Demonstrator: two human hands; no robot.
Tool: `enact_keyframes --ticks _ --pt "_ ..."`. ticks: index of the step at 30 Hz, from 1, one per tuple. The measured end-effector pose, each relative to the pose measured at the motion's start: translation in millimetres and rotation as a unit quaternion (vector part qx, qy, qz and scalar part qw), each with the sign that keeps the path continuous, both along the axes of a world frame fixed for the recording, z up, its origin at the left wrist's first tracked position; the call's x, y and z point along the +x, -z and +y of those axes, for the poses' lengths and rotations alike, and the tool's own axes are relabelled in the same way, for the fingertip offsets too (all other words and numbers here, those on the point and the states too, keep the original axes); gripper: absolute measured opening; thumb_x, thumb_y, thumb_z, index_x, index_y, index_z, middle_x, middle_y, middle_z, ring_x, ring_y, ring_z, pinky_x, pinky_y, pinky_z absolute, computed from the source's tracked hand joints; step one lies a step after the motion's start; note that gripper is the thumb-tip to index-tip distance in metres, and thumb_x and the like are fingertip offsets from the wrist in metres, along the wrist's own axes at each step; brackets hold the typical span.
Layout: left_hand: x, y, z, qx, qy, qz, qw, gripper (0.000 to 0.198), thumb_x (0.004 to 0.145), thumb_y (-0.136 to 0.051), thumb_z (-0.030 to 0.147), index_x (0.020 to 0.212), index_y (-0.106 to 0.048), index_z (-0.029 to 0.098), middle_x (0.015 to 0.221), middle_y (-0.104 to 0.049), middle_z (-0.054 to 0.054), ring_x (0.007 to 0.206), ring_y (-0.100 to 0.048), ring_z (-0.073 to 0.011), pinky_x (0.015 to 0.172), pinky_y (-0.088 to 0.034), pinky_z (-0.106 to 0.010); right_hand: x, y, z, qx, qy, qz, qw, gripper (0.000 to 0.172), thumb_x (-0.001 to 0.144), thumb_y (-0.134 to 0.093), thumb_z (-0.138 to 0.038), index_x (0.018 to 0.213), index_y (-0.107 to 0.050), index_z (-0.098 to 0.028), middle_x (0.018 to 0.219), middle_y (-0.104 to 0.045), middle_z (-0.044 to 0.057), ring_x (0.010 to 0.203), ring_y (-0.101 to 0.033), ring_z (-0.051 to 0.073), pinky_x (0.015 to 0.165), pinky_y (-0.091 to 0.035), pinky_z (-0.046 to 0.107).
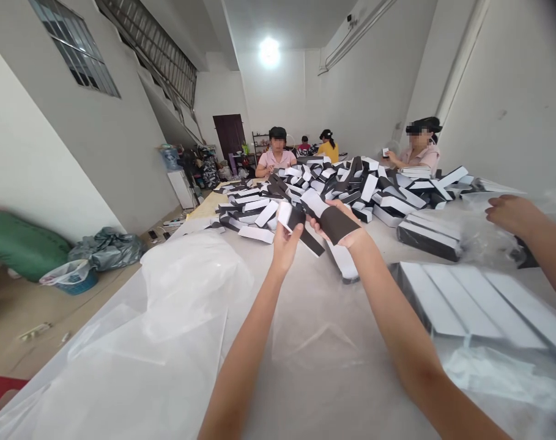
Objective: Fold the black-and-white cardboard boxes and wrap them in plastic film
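My left hand (285,239) is closed on a small folded strip, white on one side and black on the other (297,217). In my right hand (346,212) is a longer black-and-white strip of card-like material (337,225), curved over the palm and fingers. The two hands are close together above the table, in front of a large heap of similar black-and-white pieces (323,177). A further piece with a white face (344,263) lies on the table just below my right hand.
Clear plastic bags (190,269) cover the table's left side. Packed white pieces in plastic (479,299) lie at the right, where another person's hand (507,214) reaches in. People sit beyond the heap. A blue basket (71,281) stands on the floor at left.
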State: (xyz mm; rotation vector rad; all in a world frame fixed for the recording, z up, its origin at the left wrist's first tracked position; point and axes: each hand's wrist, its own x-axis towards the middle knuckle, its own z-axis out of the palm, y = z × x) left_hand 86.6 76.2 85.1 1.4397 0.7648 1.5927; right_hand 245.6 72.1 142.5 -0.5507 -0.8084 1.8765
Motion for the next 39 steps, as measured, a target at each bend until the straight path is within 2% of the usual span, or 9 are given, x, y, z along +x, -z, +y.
enact_keyframes --ticks 4,8,11,16,20,22,24,29,39 --pt "0.0 -3.7 2.9 -0.126 0.064 -0.171 0.975 0.036 0.085 -0.054 0.047 0.104 -0.064 0.018 0.097 -0.069 -0.005 0.097 -0.063 -0.0204 0.083 -0.047 -0.026 -0.9 -4.7 -10.6 0.085 0.045 -0.116 0.989 0.025 0.086 -0.047 -0.038 0.096 -0.056 -0.017 0.08 -0.066 0.008 0.07 -0.064 0.019 0.063 -0.056 0.031" --pt "0.7 -10.9 -1.6 -0.27 0.113 -0.221 0.93 0.05 0.086 -0.045 0.057 0.095 -0.068 0.013 0.075 -0.068 -0.007 0.074 -0.066 -0.0191 0.07 -0.051 -0.026 -14.3 -5.0 -10.1 0.077 0.175 -0.164 0.968 0.026 0.084 -0.05 -0.034 0.104 -0.054 -0.019 0.085 -0.068 0.006 0.071 -0.064 0.018 0.063 -0.055 0.028" --pt "7.2 -16.0 -9.7 -0.286 0.13 -0.232 0.921 0.047 0.087 -0.047 0.055 0.096 -0.068 0.014 0.077 -0.07 -0.007 0.077 -0.067 -0.0205 0.073 -0.052 -0.028 -26.3 0.5 -5.1 0.091 0.253 -0.193 0.944 0.04 0.082 -0.05 -0.036 0.119 -0.047 -0.021 0.09 -0.067 0.004 0.076 -0.064 0.017 0.066 -0.054 0.028" --pt "15.7 -22.2 -18.9 -0.317 0.095 -0.235 0.914 0.043 0.087 -0.05 0.053 0.097 -0.067 0.014 0.082 -0.071 -0.007 0.081 -0.068 -0.0215 0.08 -0.053 -0.032 -35.2 12.7 0.4 0.174 0.361 -0.324 0.857 0.074 0.081 -0.051 -0.04 0.145 -0.016 -0.025 0.116 -0.058 0.006 0.101 -0.059 0.02 0.089 -0.049 0.033" --pt "16.5 -25.5 -22.0 -0.332 0.079 -0.243 0.908 0.038 0.089 -0.05 0.048 0.101 -0.066 0.015 0.083 -0.072 -0.007 0.079 -0.068 -0.0203 0.079 -0.054 -0.032 -37.2 20.9 4.5 0.278 0.401 -0.39 0.78 0.074 0.082 -0.048 -0.037 0.146 -0.016 -0.019 0.143 -0.036 0.012 0.128 -0.039 0.025 0.109 -0.031 0.042" --pt "16.1 -26.0 -22.2 -0.333 0.074 -0.245 0.908 0.037 0.09 -0.049 0.047 0.101 -0.066 0.016 0.085 -0.072 -0.007 0.08 -0.068 -0.0207 0.079 -0.054 -0.032 -37.7 24.6 6.5 0.326 0.41 -0.414 0.745 0.071 0.083 -0.047 -0.035 0.145 -0.019 -0.018 0.148 -0.029 0.012 0.135 -0.029 0.026 0.112 -0.024 0.045" --pt "15.6 -25.6 -21.4 -0.33 0.064 -0.242 0.91 0.039 0.09 -0.048 0.048 0.1 -0.066 0.015 0.086 -0.072 -0.008 0.081 -0.068 -0.0215 0.078 -0.054 -0.032 -37.1 27.6 7.9 0.351 0.403 -0.436 0.724 0.068 0.084 -0.045 -0.035 0.146 -0.02 -0.019 0.146 -0.031 0.012 0.134 -0.028 0.028 0.111 -0.024 0.047" --pt "14.7 -22.1 -17.3 -0.319 0.046 -0.231 0.918 0.041 0.09 -0.048 0.049 0.102 -0.066 0.015 0.088 -0.072 -0.008 0.084 -0.068 -0.0219 0.076 -0.054 -0.031 -35.3 29.7 6.1 0.338 0.378 -0.49 0.709 0.065 0.086 -0.041 -0.034 0.146 -0.022 -0.017 0.132 -0.043 0.016 0.123 -0.039 0.03 0.104 -0.033 0.051" --pt "15.5 -25.5 -22.5 -0.319 0.057 -0.221 0.92 0.042 0.092 -0.043 0.05 0.106 -0.064 0.017 0.084 -0.07 -0.007 0.081 -0.068 -0.0213 0.075 -0.054 -0.033 -44.5 25.2 -5.4 0.352 0.356 -0.522 0.69 0.066 0.088 -0.041 -0.037 0.148 -0.02 -0.02 0.13 -0.04 0.017 0.127 -0.038 0.033 0.104 -0.034 0.052"
